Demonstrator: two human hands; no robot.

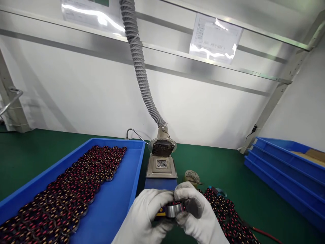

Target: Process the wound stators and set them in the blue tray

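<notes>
Both my hands wear white gloves and meet at the bottom centre. My left hand (143, 215) and my right hand (196, 211) pinch one small round metal part with red windings, a coil (174, 208), between their fingertips. They hold it just in front of a blue solder pot (161, 169) with a square metal top. To the left, a blue tray (119, 200) carries several of the same coils (68, 196) laid in rows. More coils (228, 217) lie loose on the green mat to the right of my right hand.
A grey ribbed extraction hose (142, 71) drops to a fan hood (162, 146) behind the pot. Stacked blue trays (286, 166) stand at the right. A small round tin (192, 176) sits beside the pot. White panels wall the back of the green bench (27, 152).
</notes>
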